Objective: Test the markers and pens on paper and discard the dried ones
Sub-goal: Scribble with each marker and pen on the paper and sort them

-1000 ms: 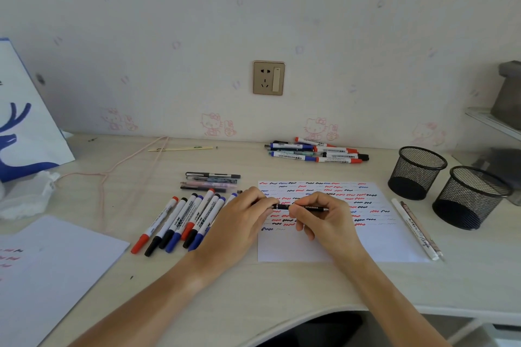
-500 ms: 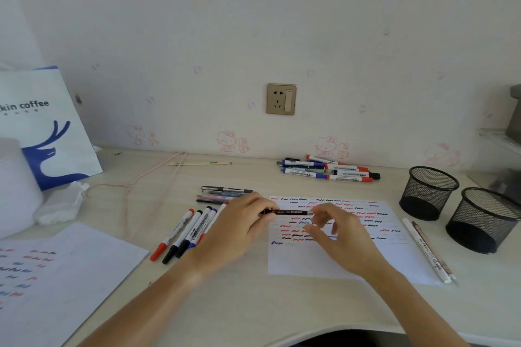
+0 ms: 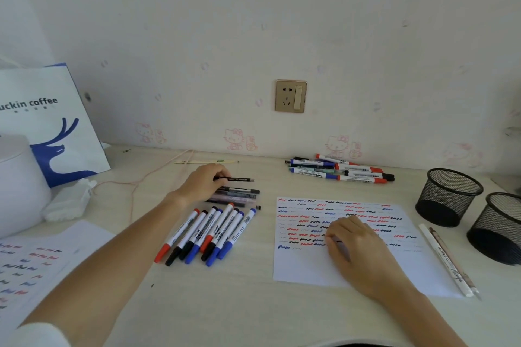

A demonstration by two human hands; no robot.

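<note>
Markers (image 3: 207, 234) capped in red, black and blue are laid side by side in a slanted row near the middle of the desk (image 3: 225, 304), apparently kept together as one sorted batch, and just beyond them a short stack of dark pens (image 3: 239, 196) is set. A slim black pen (image 3: 235, 179) is pinched at its near end by the curled fingers of the left hand (image 3: 201, 182) and held level just above that stack, seemingly to be laid down with the others. To the right, the test sheet (image 3: 355, 239), covered in red, black and blue squiggles, is pressed flat by the right hand (image 3: 352, 242), whose loosely bent fingers rest on it; whether anything is held under them cannot be told. A second cluster of markers (image 3: 338, 170) is piled at the far edge by the wall. Two black mesh cups (image 3: 448, 197) are stood at the far right, likely for sorting, with two pale pens (image 3: 448, 259) lying beside the sheet.
</note>
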